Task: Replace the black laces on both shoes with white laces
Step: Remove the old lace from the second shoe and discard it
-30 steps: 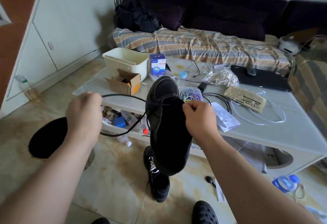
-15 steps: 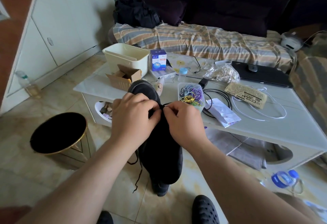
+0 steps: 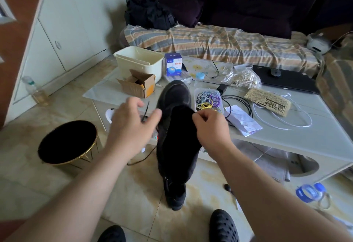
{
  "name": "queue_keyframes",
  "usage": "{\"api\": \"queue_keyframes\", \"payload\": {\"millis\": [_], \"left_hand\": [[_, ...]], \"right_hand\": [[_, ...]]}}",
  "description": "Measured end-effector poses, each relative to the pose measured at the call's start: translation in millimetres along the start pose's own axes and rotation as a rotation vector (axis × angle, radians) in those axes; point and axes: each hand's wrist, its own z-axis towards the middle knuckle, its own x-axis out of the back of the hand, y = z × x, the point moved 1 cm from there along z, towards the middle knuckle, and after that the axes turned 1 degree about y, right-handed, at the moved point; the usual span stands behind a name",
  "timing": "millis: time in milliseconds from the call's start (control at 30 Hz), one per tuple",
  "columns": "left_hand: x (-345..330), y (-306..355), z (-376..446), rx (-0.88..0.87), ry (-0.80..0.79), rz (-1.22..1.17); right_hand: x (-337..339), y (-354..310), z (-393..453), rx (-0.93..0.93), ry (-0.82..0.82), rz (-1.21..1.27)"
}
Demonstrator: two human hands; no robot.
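table left end: bin, cardboard box before it
table right end: laptop
floor left: stool

Two hands; two black shoes; one stool; two bottles

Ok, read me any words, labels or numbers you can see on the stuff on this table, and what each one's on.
Blue and white box: red characters on its front, too blurred to read for sure.
Newspaper wad: print too small to read.
Folded paper sheet: print too small to read.
Nothing else shows readable text.
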Motion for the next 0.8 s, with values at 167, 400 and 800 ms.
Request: {"api": "queue_keyframes", "payload": {"millis": [167,400,800], "left_hand": [[-20.8,-3.5,2.1,-0.026,-0.097,0.12],[-15.5,-12.4,10.6,-0.144,0.052,0.113],[-12.8,12.8,-7.8,-0.161,-0.09,0.088]], "right_hand": [[-14.0,-8.7,-20.5,0.076,-0.131,0.046],[-24.6,-0.2,-23.4,-0.005,-0.229,-0.033],[-43.4,-2.7,-20.9,0.695,0.123,-0.467]]}}
